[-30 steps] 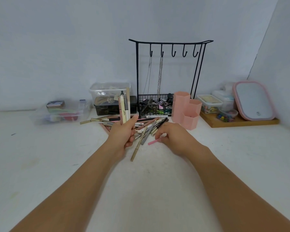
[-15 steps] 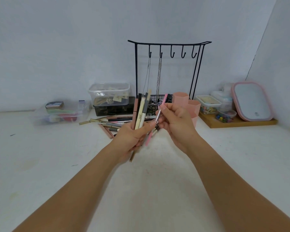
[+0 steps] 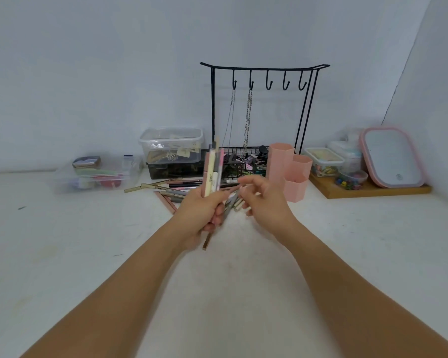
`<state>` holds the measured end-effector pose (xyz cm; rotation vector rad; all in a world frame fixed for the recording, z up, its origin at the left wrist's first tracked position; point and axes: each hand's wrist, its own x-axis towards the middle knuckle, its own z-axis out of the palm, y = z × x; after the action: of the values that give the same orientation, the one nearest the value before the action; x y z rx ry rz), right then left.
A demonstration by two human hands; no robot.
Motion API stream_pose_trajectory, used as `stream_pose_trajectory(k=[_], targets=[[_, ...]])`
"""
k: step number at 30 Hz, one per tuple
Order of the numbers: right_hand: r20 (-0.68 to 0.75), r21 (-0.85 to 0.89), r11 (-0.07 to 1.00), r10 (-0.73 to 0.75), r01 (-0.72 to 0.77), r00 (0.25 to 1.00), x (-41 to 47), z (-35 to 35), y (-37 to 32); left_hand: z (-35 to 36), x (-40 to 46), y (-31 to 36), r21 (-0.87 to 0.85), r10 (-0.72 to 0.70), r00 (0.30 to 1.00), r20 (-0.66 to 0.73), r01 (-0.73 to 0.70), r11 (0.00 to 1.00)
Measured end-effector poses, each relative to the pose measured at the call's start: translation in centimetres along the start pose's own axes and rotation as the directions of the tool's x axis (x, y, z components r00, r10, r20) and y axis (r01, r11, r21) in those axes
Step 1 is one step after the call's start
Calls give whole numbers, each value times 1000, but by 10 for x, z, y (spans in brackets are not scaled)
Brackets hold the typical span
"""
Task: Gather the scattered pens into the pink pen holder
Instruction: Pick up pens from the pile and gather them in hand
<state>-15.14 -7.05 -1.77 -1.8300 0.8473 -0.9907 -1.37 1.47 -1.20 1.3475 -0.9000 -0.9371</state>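
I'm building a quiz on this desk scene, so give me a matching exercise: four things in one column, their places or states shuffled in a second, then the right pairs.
Things:
1. bundle of pens
2. pink pen holder
3. chains
4. pink-rimmed mirror

Places or states:
A. leaning at the far right on the wooden tray
B. standing on the table, no pens showing above its rims
C. gripped upright in the left hand
D. hanging from hooks of the black rack

Pairs: 1-C, 2-B, 3-D, 4-A
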Motion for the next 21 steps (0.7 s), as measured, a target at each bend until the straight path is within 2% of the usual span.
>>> stream_pose_trajectory(k=[2, 5, 9, 15, 18, 21], targets=[[45, -279, 957, -67, 77, 997, 0, 4, 11, -7, 5, 1, 0, 10, 996, -88, -10, 1000], [161, -449, 880, -88, 152, 983, -1, 11, 15, -11, 8, 2, -55, -1, 988, -154, -8, 998], [218, -542, 818, -85, 193, 972, -2, 15, 12, -12, 10, -2, -53, -43, 986, -161, 35, 998], [154, -602, 790, -26, 115, 988, -2, 9, 7, -9, 10, -7, 3, -84, 989, -125, 85, 996], [95, -519, 854, 12, 39, 995, -1, 4, 10, -8, 9, -8, 27, -70, 993, -99, 73, 997], [-6, -158, 983, 99, -98, 995, 0, -2, 10, -6, 6, -7, 9, -44, 993, -112, 45, 999]])
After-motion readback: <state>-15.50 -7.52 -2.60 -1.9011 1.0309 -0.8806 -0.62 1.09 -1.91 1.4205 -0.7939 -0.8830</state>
